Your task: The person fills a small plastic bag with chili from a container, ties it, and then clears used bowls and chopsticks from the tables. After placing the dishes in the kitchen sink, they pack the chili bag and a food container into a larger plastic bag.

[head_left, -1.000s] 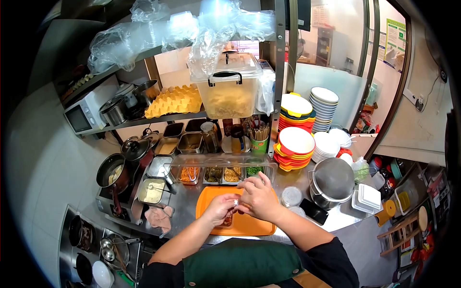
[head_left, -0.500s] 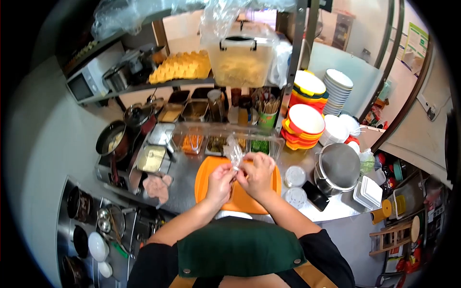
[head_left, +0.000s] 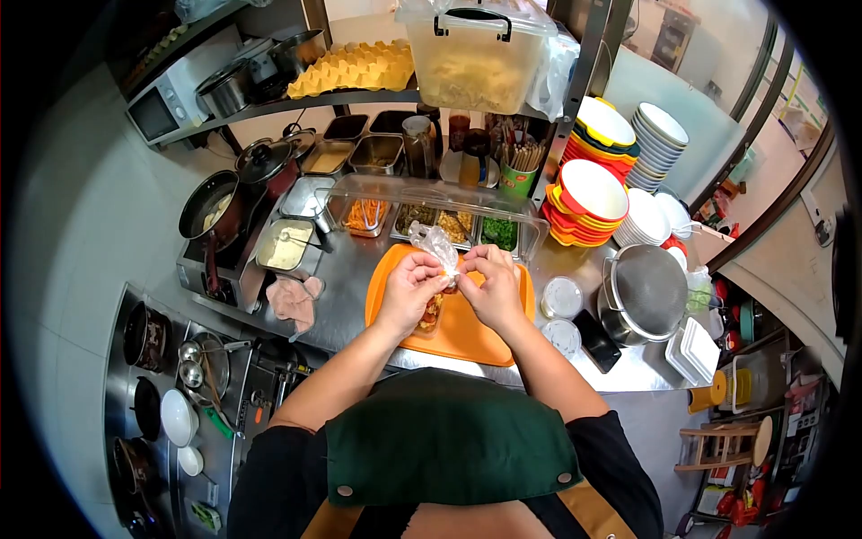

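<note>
A clear plastic bag (head_left: 435, 241) has its gathered neck pinched between my two hands. My left hand (head_left: 415, 289) grips it from the left, my right hand (head_left: 492, 286) from the right, fingertips nearly touching. Below the bag's neck, a filled part with reddish and brown food (head_left: 431, 314) shows beside my left hand, partly hidden by it. Both hands are above an orange tray (head_left: 471, 340) on the metal counter. Just beyond the tray are containers of shredded orange food (head_left: 365, 216) and chopped greens (head_left: 499, 234) under a clear cover.
To the right stand two round clear-lidded tubs (head_left: 562, 298), a black phone (head_left: 596, 341), a large lidded pot (head_left: 639, 292) and stacked bowls (head_left: 588, 202). On the left are a pink cloth (head_left: 292, 301), a butter-coloured food container (head_left: 287, 246) and a pan (head_left: 210, 207) on a stove.
The camera view has shifted, so the shelf and counter sit higher in the picture. My hands stay at the bag's neck, and the food below it now shows.
</note>
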Demonstrator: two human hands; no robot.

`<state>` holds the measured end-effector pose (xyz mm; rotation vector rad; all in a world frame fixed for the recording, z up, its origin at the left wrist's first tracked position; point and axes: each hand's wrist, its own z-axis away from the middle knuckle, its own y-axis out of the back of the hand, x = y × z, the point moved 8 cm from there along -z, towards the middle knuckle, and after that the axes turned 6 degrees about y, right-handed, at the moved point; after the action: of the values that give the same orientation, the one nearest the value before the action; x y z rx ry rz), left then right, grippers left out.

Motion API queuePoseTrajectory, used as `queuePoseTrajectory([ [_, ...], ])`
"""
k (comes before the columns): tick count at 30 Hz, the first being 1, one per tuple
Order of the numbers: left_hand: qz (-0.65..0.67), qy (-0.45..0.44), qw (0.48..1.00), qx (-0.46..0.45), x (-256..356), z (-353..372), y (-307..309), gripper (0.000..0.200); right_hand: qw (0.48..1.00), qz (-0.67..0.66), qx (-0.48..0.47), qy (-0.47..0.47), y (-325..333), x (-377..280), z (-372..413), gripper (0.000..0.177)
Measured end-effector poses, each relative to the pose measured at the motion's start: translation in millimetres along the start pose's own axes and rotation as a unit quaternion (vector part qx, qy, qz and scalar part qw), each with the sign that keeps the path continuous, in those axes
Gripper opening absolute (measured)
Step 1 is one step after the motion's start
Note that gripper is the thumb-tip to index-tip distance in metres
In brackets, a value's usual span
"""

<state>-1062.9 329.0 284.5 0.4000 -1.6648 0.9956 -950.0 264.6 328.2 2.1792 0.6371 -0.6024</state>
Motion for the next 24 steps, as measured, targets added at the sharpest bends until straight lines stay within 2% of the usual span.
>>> queuePoseTrajectory([
  [4, -0.059, 0.032, 0.997, -0.034, -1, 2, -7, 0.018, 1.0, -0.009, 0.009, -0.008, -2, 4, 2, 0.007],
  [7, -0.065, 0.034, 0.997, -0.022, -4, 0, -6, 0.017, 1.0, -0.006, 0.023, -0.007, -1, 5, 2, 0.007],
  [9, -0.013, 0.014, 0.999, 0.026, -8, 0, 2, 0.017, 1.0, 0.003, 0.031, -0.001, -1, 4, 3, 0.007],
  [12, -0.063, -0.005, 0.997, 0.043, -4, 1, 8, 0.015, 0.999, -0.027, -0.027, 0.008, -10, -1, 3, 0.009],
  [15, -0.101, -0.015, 0.994, 0.046, -5, -1, 12, 0.017, 0.997, -0.041, -0.053, -0.034, -18, 9, 4, 0.008],
  [18, -0.133, -0.048, 0.989, 0.044, 5, 0, 7, 0.017, 0.998, -0.028, -0.054, -0.008, -17, 0, 1, 0.012],
  [21, -0.11, -0.059, 0.99, 0.059, 4, -1, 8, 0.019, 0.99, -0.049, -0.115, -0.06, -21, 2, -1, 0.01],
  [24, -0.08, -0.06, 0.993, 0.063, 10, 1, 1, 0.016, 0.982, -0.099, -0.143, -0.073, -23, 6, -3, 0.009],
])
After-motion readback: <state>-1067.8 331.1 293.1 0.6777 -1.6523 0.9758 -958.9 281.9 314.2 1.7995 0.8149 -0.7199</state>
